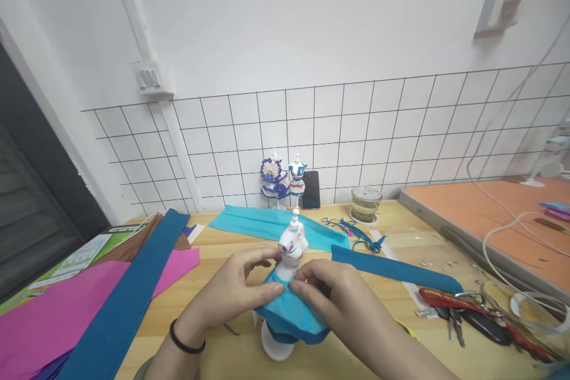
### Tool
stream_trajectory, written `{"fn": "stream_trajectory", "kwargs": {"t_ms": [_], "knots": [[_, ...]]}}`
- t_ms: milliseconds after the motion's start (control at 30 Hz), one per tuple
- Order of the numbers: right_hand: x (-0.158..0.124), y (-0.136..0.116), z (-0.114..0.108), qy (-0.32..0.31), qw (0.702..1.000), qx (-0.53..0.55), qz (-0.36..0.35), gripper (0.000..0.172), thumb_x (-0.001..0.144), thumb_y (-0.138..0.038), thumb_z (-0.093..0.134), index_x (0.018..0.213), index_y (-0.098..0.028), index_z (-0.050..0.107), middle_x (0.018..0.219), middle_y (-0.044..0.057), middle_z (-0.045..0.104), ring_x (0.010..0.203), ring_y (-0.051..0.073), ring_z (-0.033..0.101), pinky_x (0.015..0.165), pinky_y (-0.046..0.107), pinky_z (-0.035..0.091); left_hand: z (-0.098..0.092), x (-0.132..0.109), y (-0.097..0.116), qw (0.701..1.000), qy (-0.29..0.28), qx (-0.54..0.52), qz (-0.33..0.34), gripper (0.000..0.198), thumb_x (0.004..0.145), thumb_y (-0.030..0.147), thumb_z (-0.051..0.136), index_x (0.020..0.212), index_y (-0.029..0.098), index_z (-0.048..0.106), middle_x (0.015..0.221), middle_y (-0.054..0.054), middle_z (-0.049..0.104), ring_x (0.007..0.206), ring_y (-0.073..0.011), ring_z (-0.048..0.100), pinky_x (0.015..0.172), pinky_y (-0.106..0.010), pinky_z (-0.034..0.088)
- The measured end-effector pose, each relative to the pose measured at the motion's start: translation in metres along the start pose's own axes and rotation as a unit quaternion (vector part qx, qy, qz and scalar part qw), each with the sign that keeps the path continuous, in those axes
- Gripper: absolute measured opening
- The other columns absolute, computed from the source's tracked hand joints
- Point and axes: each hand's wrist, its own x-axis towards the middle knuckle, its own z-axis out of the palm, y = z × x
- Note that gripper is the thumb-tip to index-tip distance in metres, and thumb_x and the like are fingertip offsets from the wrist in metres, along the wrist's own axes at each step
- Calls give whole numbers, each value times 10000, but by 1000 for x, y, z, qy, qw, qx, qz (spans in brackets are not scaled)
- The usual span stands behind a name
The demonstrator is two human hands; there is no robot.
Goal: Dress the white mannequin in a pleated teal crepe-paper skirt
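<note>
A small white dress form (293,244) with a painted pattern stands on a round white base (276,345) close in front of me. Around its waist sits a light blue paper skirt (294,314), with a darker blue layer showing below. My left hand (243,285) curls round the waist from the left, its thumb pressing the skirt's top edge. From the right, my right hand (336,291) pinches the same edge at the front with thumb and fingers. Some fingertips of both hands are hidden behind the form and the paper.
Light blue paper (249,222) and dark blue strips (392,267) lie behind the form. Pink paper (84,294) is at left, keys (454,323) at right. Two decorated dress forms (275,181), a phone (311,190) and a lidded glass bowl (366,205) stand by the wall.
</note>
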Motion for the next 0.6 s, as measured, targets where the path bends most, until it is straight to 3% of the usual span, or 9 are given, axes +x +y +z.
{"fn": "stream_trajectory", "kwargs": {"t_ms": [300,600], "knots": [[-4,-3,-2,6,998,-54,-14,173,870,-245,548,714,-202,610,691,2,671,617,154,592,559,238,380,1,1,1,1000,5,-24,4,382,770,282,697,1145,223,659,1280,-63,611,1200,-278,515,1026,-401,394],[-5,-13,-11,-41,998,31,-26,149,865,-177,520,779,-214,635,735,-3,661,668,143,588,612,231,424,1,2,1,1000,5,10,-2,403,774,264,671,1172,208,638,1257,-71,624,1165,-274,533,976,-387,417]]}}
